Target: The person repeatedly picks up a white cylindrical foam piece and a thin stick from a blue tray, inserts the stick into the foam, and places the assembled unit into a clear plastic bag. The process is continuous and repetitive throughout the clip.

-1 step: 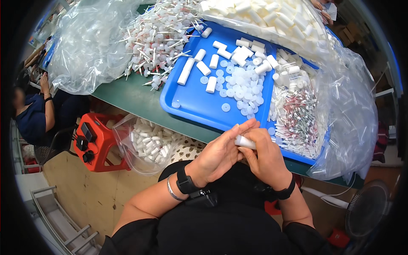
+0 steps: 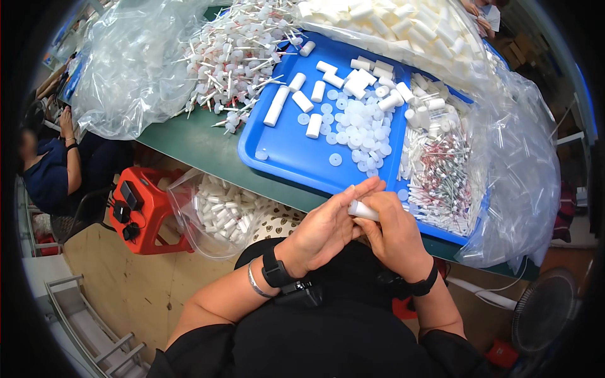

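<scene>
A short white cylinder (image 2: 363,210) with a paler, translucent-looking end sits between my hands, just over the near edge of the blue tray (image 2: 277,165). My right hand (image 2: 397,234) is closed round it, thumb below and fingers above. Beside it my left hand (image 2: 324,233) is held flat, fingers stretched out and pressed side by side, the palm facing the cylinder's end. The cylinder's other end is hidden in my right hand. Past my fingertips lies a heap of translucent round discs (image 2: 360,129). Several loose white cylinders (image 2: 313,126) are scattered farther back in the tray.
Thin sticks with red and white parts (image 2: 441,167) fill the tray's right side. A pile of disc-topped sticks (image 2: 236,60) and clear plastic bags (image 2: 135,69) cover the table's left. Left below stands a red stool (image 2: 148,214), beside a bag of white pieces (image 2: 224,211).
</scene>
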A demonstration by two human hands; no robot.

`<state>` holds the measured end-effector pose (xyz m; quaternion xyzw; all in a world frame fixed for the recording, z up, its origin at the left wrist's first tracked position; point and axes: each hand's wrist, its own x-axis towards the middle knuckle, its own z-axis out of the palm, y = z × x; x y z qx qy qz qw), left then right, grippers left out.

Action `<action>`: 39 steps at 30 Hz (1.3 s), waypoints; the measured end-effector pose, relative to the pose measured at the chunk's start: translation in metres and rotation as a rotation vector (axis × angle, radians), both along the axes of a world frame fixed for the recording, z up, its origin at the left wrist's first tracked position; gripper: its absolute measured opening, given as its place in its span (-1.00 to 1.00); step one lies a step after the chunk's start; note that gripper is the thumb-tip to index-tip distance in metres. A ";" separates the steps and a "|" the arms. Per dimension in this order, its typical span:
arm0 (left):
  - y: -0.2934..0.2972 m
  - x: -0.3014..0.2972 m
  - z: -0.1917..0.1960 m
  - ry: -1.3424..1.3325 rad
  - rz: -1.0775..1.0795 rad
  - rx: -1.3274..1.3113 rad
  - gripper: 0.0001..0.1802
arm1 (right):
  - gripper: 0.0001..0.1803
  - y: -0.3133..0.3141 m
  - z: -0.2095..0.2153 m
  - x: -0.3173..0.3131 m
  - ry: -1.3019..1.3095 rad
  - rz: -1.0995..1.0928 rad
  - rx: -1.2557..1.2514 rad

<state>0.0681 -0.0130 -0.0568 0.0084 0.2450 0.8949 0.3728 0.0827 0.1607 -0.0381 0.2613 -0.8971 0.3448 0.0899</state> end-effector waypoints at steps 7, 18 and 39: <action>0.008 0.010 -0.001 -0.052 0.075 0.065 -0.35 | -0.69 -0.006 0.000 -0.005 0.184 0.008 0.097; 0.002 0.005 0.005 -0.107 0.079 0.029 -0.36 | -0.67 -0.023 0.011 -0.008 0.022 -0.062 -0.066; 0.006 0.007 0.005 -0.083 0.205 -0.029 -0.37 | -0.62 -0.029 0.005 -0.007 -0.027 -0.086 -0.129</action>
